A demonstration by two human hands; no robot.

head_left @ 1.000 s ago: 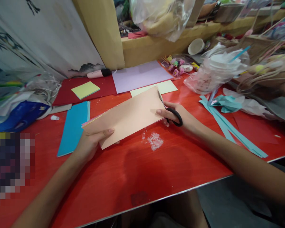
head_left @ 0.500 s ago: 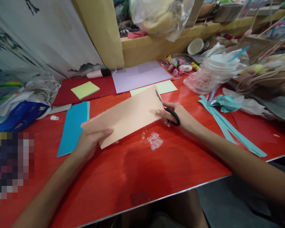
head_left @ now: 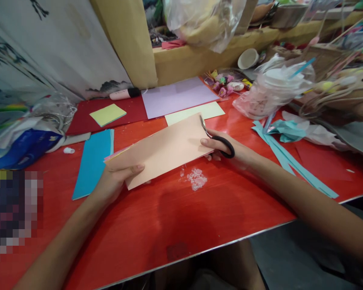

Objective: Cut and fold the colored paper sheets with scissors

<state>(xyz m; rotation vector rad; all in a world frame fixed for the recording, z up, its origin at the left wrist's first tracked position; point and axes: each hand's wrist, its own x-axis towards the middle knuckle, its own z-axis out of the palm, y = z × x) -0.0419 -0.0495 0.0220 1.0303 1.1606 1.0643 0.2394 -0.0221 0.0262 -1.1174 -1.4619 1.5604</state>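
Note:
A stack of paper sheets (head_left: pixel 163 149), peach on top with pink and yellow edges showing, is held tilted above the red table. My left hand (head_left: pixel 117 177) pinches its near left corner, thumb on top and fingers underneath. Closed round black-handled scissors (head_left: pixel 225 146), my right hand (head_left: pixel 222 147) is at the stack's right end. The metal blades lie along that right edge, pointing away from me; whether they are cutting into the paper I cannot tell. Its thumb is beside the paper's right edge, and some fingers are hidden below.
Blue paper (head_left: pixel 92 165) lies left of the stack, with lilac paper (head_left: pixel 181 96) and a yellow square (head_left: pixel 108 114) behind. Light-blue strips (head_left: pixel 293 161) lie at right, near a bagged cup (head_left: pixel 272 90). White residue (head_left: pixel 197 179) marks the red table (head_left: pixel 199 225).
My right hand and the scissors have shifted slightly right and toward me along the stack's right edge. The stack's right end has dipped a little, while my left hand keeps its grip.

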